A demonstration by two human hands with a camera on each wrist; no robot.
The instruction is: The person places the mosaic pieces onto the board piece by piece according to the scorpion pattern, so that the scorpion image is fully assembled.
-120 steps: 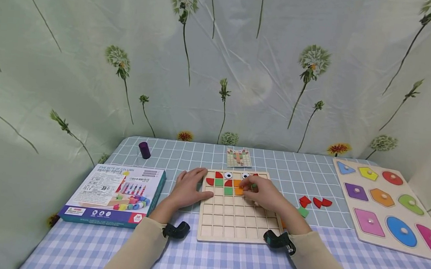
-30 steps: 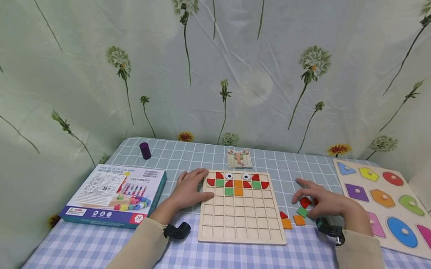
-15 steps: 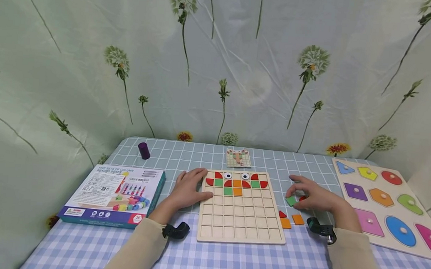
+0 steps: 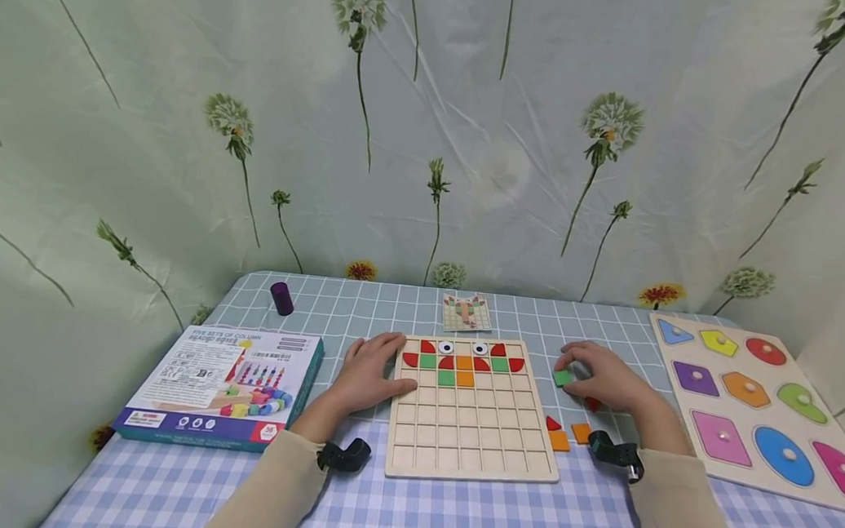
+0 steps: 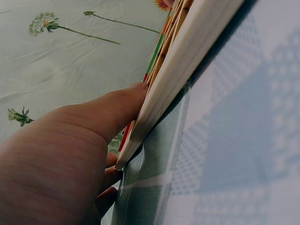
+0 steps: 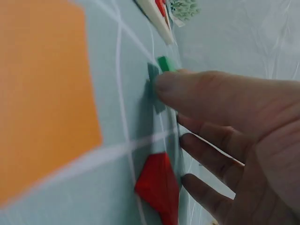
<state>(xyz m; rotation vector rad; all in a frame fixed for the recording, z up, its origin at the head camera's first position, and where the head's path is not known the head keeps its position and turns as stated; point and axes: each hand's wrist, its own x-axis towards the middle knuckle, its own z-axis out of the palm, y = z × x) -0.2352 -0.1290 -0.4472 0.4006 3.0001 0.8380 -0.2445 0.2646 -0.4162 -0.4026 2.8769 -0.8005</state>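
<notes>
A wooden grid board [image 4: 470,431] lies on the table, with red, green, orange and eye-printed tiles in its far rows. My left hand [image 4: 371,373] rests on the board's far left side. In the left wrist view its thumb [image 5: 122,104] lies on the edge and the fingers are at the corner. To the right of the board, my right hand [image 4: 606,377] pinches a green square tile [image 4: 562,378]. The right wrist view shows that tile [image 6: 165,64] just off the tablecloth, with a shadow beside it. Red tiles [image 6: 157,183] lie by the fingers.
Orange tiles [image 4: 560,441] and a small red tile [image 4: 553,424] lie by the board's right edge. A pattern card [image 4: 466,312] is behind the board. At left are a puzzle box [image 4: 223,385] and a purple cylinder [image 4: 282,298]; at right, a knobbed shape puzzle [image 4: 734,437].
My right hand left the board's tiles, reached right to the loose pieces, pinched a green square and drew it left towards the board. The left hand has stayed in place.
</notes>
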